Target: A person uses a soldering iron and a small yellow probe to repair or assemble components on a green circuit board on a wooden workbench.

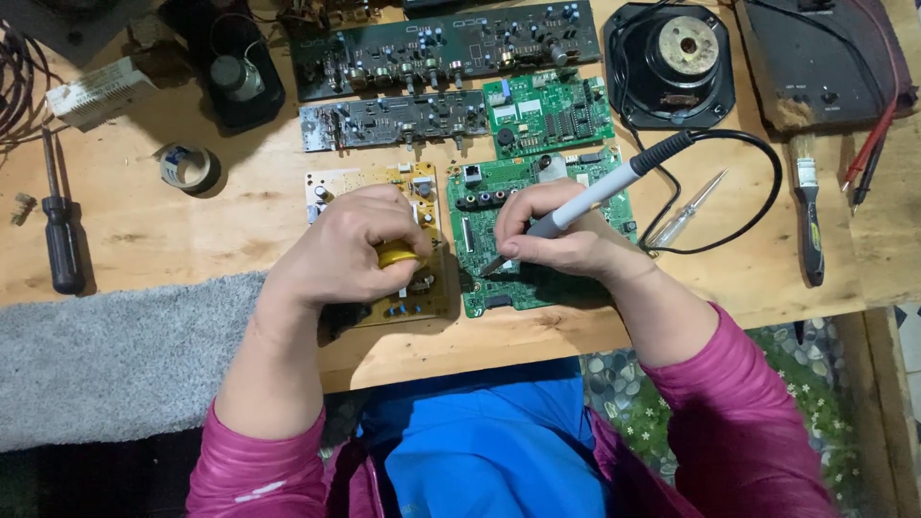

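My right hand (556, 235) grips a grey soldering iron (614, 182) like a pen, its tip resting on the lower left of a green circuit board (537, 187). The iron's black cable (758, 192) loops off to the right. My left hand (350, 249) is closed around a small round yellow object (396, 256) and rests on a yellowish circuit board (384, 182) beside the green one. Both forearms wear magenta sleeves.
Further back lie a smaller green board (547, 115), a grey board (393, 122) and a long dark board (441, 48). A speaker (672, 62), a brush (809, 211), a clear screwdriver (691, 211), a black screwdriver (59, 230), a tape roll (187, 168) and a grey mat (115, 355) surround them.
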